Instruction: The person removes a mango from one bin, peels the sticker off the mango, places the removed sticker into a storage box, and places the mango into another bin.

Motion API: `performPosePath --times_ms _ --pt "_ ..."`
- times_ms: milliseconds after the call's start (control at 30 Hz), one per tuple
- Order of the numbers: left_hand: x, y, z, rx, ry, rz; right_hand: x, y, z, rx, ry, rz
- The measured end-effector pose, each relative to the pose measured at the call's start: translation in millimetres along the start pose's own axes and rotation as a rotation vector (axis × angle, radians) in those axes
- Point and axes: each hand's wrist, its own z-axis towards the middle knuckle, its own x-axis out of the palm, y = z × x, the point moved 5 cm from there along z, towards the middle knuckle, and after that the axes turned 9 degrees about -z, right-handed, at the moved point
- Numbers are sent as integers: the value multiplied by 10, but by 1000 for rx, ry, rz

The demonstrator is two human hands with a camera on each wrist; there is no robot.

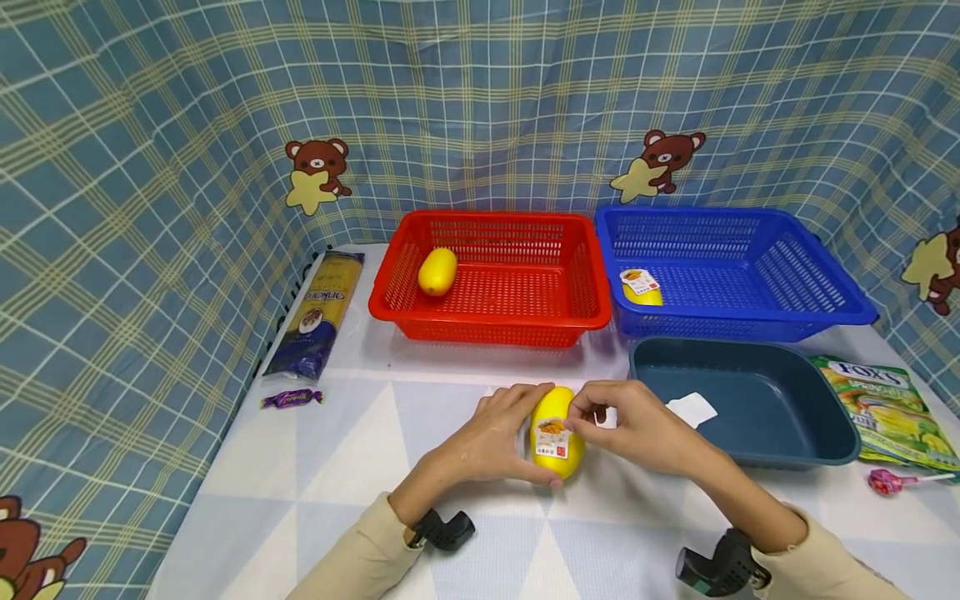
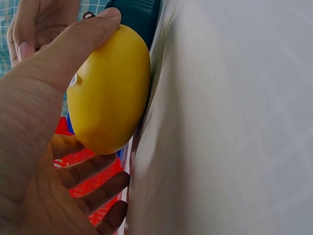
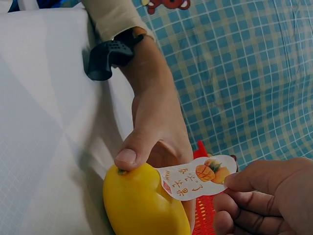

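Note:
On the table in the head view, my left hand holds a yellow mango between thumb and fingers. A white sticker with a mango picture and printed characters lies against its side. My right hand pinches the edge of this sticker between thumb and index finger. The right wrist view shows the sticker standing out from the mango, one end at its skin and the other in the right fingertips. From the left wrist, the mango appears with the left thumb over its end.
Behind stand a red basket with a yellow mango and a blue basket with a stickered mango. A dark tray carries white paper. Pasta, purple candy, a Fox's bag and lollipop lie outward.

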Motion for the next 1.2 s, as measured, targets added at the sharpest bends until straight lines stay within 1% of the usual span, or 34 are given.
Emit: performPosePath --times_ms 333,500,633,767,900,1067,1200 --pt "3 1 3 18 -8 24 -6 60 -39 -36 -13 14" --pt "-1 -2 2 20 -10 20 -10 80 -59 -30 -11 28" --pt "-3 3 -1 19 -8 16 -41 107 -72 -30 -26 46" --pt "-5 12 -3 16 -8 15 -142 134 -85 -31 -68 68" --pt "-3 12 -2 14 -9 22 -279 136 -115 -24 -100 46" --pt "-5 6 -3 15 -7 41 -445 101 -192 6 -124 -11" --pt "-4 10 -9 8 -2 50 -578 59 -262 20 -161 -73"
